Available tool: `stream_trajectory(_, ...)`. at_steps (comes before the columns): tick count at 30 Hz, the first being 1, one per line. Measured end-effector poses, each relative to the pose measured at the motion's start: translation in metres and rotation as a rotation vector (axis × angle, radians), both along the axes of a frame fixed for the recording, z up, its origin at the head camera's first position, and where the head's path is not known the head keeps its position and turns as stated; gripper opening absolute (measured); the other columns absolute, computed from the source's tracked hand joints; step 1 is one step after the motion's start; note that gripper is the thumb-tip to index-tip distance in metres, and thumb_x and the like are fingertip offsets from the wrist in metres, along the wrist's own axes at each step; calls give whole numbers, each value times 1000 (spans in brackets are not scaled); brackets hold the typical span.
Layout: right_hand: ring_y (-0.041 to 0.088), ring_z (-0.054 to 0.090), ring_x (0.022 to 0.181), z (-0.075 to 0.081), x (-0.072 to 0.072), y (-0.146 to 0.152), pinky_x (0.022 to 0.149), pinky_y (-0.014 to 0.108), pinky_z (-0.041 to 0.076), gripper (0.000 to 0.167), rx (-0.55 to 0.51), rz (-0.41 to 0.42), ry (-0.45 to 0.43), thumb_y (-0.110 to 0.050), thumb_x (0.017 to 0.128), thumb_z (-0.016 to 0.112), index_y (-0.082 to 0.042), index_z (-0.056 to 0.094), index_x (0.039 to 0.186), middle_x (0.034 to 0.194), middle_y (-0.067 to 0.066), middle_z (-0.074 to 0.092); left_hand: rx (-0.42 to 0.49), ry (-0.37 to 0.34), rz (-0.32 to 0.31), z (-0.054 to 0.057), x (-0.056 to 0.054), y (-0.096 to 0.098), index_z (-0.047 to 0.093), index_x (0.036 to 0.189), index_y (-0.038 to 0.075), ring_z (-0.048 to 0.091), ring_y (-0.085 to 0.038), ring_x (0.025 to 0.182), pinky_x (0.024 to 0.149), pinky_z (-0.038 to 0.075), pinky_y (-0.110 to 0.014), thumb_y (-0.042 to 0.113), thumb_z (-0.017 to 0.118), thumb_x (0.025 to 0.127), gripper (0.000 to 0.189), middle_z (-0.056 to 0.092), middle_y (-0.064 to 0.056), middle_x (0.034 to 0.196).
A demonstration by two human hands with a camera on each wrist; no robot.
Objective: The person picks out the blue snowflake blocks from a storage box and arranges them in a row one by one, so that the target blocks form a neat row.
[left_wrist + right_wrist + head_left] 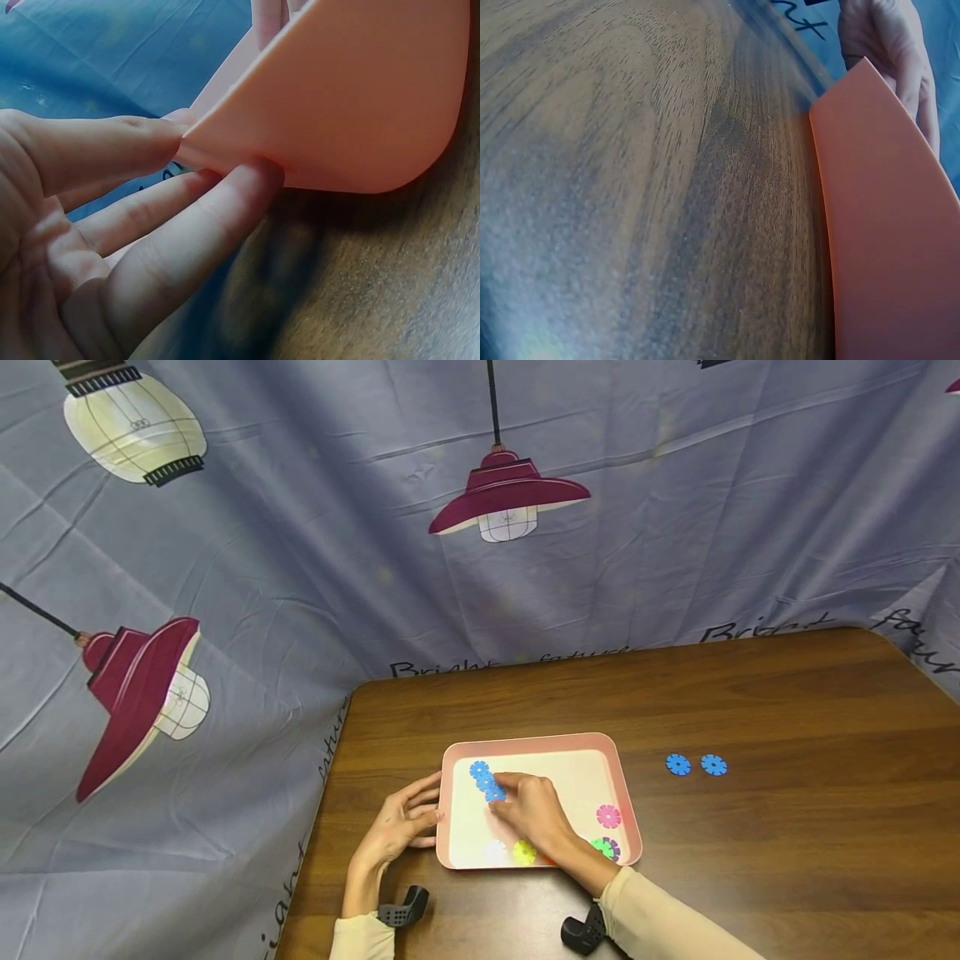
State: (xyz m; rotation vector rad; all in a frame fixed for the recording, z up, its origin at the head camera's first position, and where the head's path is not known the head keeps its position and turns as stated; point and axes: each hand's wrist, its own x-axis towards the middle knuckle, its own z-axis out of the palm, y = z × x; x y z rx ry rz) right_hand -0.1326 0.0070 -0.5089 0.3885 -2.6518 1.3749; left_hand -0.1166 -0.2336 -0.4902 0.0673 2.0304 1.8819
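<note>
A shallow pink tray (pixel 618 777) with a white inside stands on the table. At its left side my left hand (pixel 401 818) holds the rim; in the left wrist view the thumb meets the rim and fingers touch the outer wall. My right hand (pixel 536 810) reaches over the tray, thumb and forefinger pinching a blue snowflake disc (pixel 495 794). That disc lies in a slanting row with other blue discs (pixel 479 769), partly overlapping. The right fingertips do not show in the right wrist view.
In the tray lie a pink disc (pixel 608 817), a green disc (pixel 602 847) overlapping a purple one, a yellow disc (pixel 524 852) and a whitish disc (pixel 495 851). Two blue discs (pixel 678 765) lie right of the tray on the wooden table (pixel 787 843). A curtain (pixel 675 527) hangs behind.
</note>
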Motion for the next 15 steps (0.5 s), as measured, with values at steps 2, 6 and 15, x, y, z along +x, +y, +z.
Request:
stream_trajectory(2, 24, 66, 108, 0, 0, -1, 96, 40, 51, 41, 8, 3, 4, -11, 72, 86, 0, 75, 110, 106, 9, 73, -1, 3, 0, 0, 0, 0, 37, 149, -1, 63, -32, 110, 67, 59, -41, -5, 62, 92, 63, 45, -33, 139)
stream_trajectory(6, 25, 66, 107, 0, -1, -1, 95, 41, 51, 40, 38, 5, 19, -12, 72, 86, -1, 75, 109, 106, 9, 73, 0, -5, 7, 1, 0, 0, 38, 150, 1, 62, -34, 111, 68, 59, -42, -4, 63, 92, 63, 46, -32, 140)
stream_trajectory(15, 24, 66, 109, -3, 0, -3, 94, 40, 51, 36, 38, 12, 20, -9, 74, 85, 0, 75, 107, 106, 8, 74, 1, -15, 10, 0, 0, 0, 38, 150, 2, 61, -34, 112, 69, 59, -44, -3, 64, 92, 63, 45, -31, 140)
